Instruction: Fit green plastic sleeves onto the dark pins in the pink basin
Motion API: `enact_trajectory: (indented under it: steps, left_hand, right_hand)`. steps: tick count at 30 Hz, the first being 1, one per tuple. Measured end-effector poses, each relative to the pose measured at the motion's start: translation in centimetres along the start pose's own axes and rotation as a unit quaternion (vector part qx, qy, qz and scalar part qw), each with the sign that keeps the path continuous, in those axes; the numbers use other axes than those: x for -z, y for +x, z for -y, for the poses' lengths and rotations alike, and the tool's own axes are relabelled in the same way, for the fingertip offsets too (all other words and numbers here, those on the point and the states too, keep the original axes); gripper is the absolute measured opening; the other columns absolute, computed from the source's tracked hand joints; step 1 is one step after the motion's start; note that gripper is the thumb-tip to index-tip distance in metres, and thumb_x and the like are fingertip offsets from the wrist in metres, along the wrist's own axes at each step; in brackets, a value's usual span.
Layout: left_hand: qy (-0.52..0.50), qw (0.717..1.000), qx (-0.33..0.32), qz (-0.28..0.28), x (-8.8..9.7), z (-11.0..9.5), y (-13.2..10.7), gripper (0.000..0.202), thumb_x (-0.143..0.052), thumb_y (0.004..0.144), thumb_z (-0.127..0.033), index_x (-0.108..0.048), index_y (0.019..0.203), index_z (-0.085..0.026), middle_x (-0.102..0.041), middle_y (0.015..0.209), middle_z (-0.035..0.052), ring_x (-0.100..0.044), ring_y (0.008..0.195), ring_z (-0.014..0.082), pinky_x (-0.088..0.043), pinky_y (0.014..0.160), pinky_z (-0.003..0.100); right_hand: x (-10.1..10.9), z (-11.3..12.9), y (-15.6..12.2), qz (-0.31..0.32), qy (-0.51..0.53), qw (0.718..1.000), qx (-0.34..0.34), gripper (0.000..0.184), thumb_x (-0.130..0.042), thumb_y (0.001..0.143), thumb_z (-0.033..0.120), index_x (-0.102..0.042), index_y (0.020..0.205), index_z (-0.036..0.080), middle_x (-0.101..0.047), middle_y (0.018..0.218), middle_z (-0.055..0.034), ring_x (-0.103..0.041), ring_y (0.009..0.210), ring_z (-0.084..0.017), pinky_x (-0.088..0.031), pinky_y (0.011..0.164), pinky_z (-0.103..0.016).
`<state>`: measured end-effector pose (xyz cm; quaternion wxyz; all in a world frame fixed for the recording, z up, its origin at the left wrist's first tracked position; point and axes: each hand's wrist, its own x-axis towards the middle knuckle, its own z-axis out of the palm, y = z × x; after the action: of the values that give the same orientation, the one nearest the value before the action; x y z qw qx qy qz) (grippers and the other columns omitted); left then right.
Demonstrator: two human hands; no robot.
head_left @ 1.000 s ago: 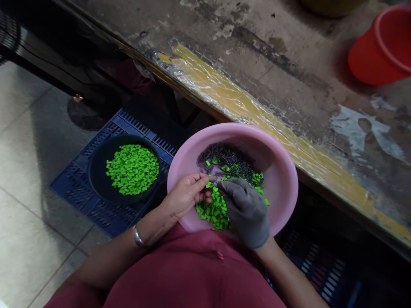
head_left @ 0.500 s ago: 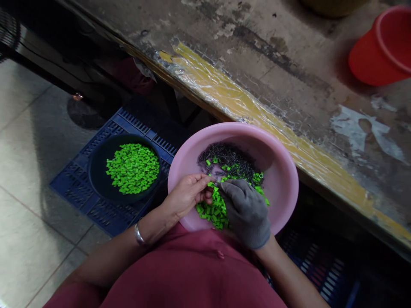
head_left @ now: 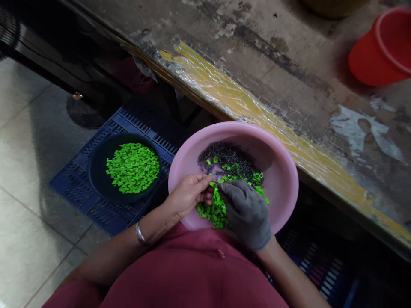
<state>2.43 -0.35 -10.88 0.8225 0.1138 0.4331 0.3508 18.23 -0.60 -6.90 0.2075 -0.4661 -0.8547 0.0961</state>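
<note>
My left hand [head_left: 189,192], bare with a metal bangle at the wrist, pinches a small bright green plastic piece [head_left: 212,184] between thumb and forefinger. Close against it, my right hand [head_left: 245,209] wears a grey glove. Its thumb and fingers are pressed together by the same piece; whatever sits in that pinch is too small to make out. Both hands are over a pink basin [head_left: 284,192] that rests near my lap. Inside the basin lie loose green pieces [head_left: 216,211] and a heap of thin dark metal parts [head_left: 236,158].
A dark bowl [head_left: 96,184] of many green pieces stands at left on a blue slatted plastic crate [head_left: 72,175]. Beyond the basin runs a worn workbench [head_left: 289,64] with yellow taped edge. On it stands a red bucket [head_left: 366,55]. A fan [head_left: 9,30] is at upper left.
Almost nothing differs. Both hands stay pinched together over the basin, with only a slight shift of the fingers.
</note>
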Motion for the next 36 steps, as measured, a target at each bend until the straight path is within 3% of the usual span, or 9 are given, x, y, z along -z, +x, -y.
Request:
enact_trajectory:
  steps: [8, 12, 19, 23, 26, 29, 31, 34, 36]
  left_hand:
    - [-0.011, 0.999, 0.028, 0.031, 0.0, -0.2, -0.3, 0.040, -0.071, 0.073, -0.047, -0.051, 0.072, -0.013, -0.050, 0.059, -0.0031, -0.048, 0.047, 0.0069, -0.041, 0.046, 0.021]
    - [-0.024, 0.999, 0.018, 0.025, -0.2, -0.1, -0.4, 0.039, -0.075, 0.069, -0.044, -0.051, 0.071, -0.014, -0.051, 0.057, -0.0035, -0.049, 0.045, 0.0073, -0.041, 0.046, 0.021]
    - [0.003, 0.995, -0.087, -0.054, -1.2, 1.1, -0.3, 0.030, -0.071, 0.074, -0.040, -0.056, 0.074, -0.014, -0.053, 0.055, -0.0045, -0.048, 0.044, 0.0070, -0.043, 0.044, 0.019]
    - [0.120, 0.971, -0.188, -0.089, -1.6, 1.2, -0.8, 0.019, -0.062, 0.083, -0.034, -0.061, 0.080, -0.015, -0.058, 0.059, -0.0031, -0.055, 0.051, 0.0087, -0.046, 0.050, 0.020]
    - [0.191, 0.949, -0.235, -0.091, -1.7, 0.4, -1.3, 0.016, -0.061, 0.084, -0.031, -0.063, 0.082, -0.015, -0.060, 0.061, -0.0019, -0.058, 0.053, 0.0093, -0.047, 0.053, 0.020]
    - [0.191, 0.958, -0.203, -0.066, -1.7, -0.4, -1.2, 0.018, -0.062, 0.083, -0.033, -0.061, 0.079, -0.015, -0.059, 0.059, -0.0024, -0.057, 0.050, 0.0094, -0.047, 0.050, 0.020]
    - [0.160, 0.972, -0.163, -0.050, -1.5, -0.6, -0.9, 0.022, -0.062, 0.082, -0.036, -0.058, 0.077, -0.015, -0.058, 0.059, -0.0030, -0.055, 0.047, 0.0089, -0.046, 0.047, 0.020]
    - [0.102, 0.988, -0.114, -0.024, -1.3, -0.4, -0.4, 0.026, -0.063, 0.082, -0.038, -0.054, 0.074, -0.015, -0.056, 0.058, -0.0036, -0.053, 0.045, 0.0080, -0.044, 0.045, 0.020]
    - [0.059, 0.994, -0.086, -0.013, -1.3, -0.3, -0.3, 0.028, -0.066, 0.079, -0.039, -0.052, 0.072, -0.015, -0.054, 0.056, -0.0042, -0.050, 0.044, 0.0073, -0.044, 0.043, 0.020]
  right_hand:
    - [0.2, 0.4, 0.2, 0.027, -0.061, 0.998, 0.016, 0.024, -0.040, 0.094, 0.016, -0.063, 0.092, 0.017, -0.068, 0.084, -0.0070, -0.057, 0.076, -0.019, -0.045, 0.065, -0.029]
    - [-0.4, 0.5, 0.1, 0.005, -0.047, 0.999, -0.002, 0.023, -0.041, 0.094, 0.017, -0.063, 0.087, 0.017, -0.068, 0.081, -0.0062, -0.057, 0.073, -0.018, -0.043, 0.064, -0.028]
    - [-1.3, 1.0, -0.3, -0.026, -0.018, 0.998, -0.058, 0.022, -0.047, 0.093, 0.020, -0.063, 0.079, 0.017, -0.065, 0.070, -0.0045, -0.056, 0.065, -0.017, -0.040, 0.060, -0.028]
    - [-1.2, 1.2, -0.6, -0.049, 0.013, 0.993, -0.109, 0.017, -0.052, 0.090, 0.021, -0.063, 0.077, 0.018, -0.065, 0.070, -0.0029, -0.058, 0.066, -0.015, -0.041, 0.061, -0.027]
    - [-1.1, 1.1, -0.8, -0.057, 0.109, 0.979, -0.161, 0.017, -0.055, 0.089, 0.020, -0.062, 0.073, 0.020, -0.064, 0.069, -0.0004, -0.059, 0.065, -0.013, -0.044, 0.060, -0.025]
    - [-0.8, 1.0, -0.8, -0.028, 0.189, 0.961, -0.200, 0.014, -0.055, 0.088, 0.020, -0.065, 0.077, 0.021, -0.066, 0.073, 0.0013, -0.062, 0.067, -0.013, -0.048, 0.062, -0.024]
    - [-0.6, 0.9, -0.8, -0.012, 0.187, 0.961, -0.203, 0.010, -0.057, 0.087, 0.021, -0.067, 0.088, 0.022, -0.070, 0.083, 0.0004, -0.066, 0.075, -0.014, -0.051, 0.069, -0.026]
    - [-0.2, 0.4, -1.0, -0.020, 0.143, 0.974, -0.176, 0.017, -0.058, 0.087, 0.021, -0.066, 0.102, 0.024, -0.072, 0.097, -0.0018, -0.067, 0.087, -0.017, -0.053, 0.078, -0.030]
    - [0.0, 0.0, -1.1, -0.020, 0.116, 0.986, -0.121, 0.018, -0.055, 0.089, 0.019, -0.065, 0.103, 0.023, -0.072, 0.098, -0.0032, -0.067, 0.089, -0.017, -0.053, 0.078, -0.030]
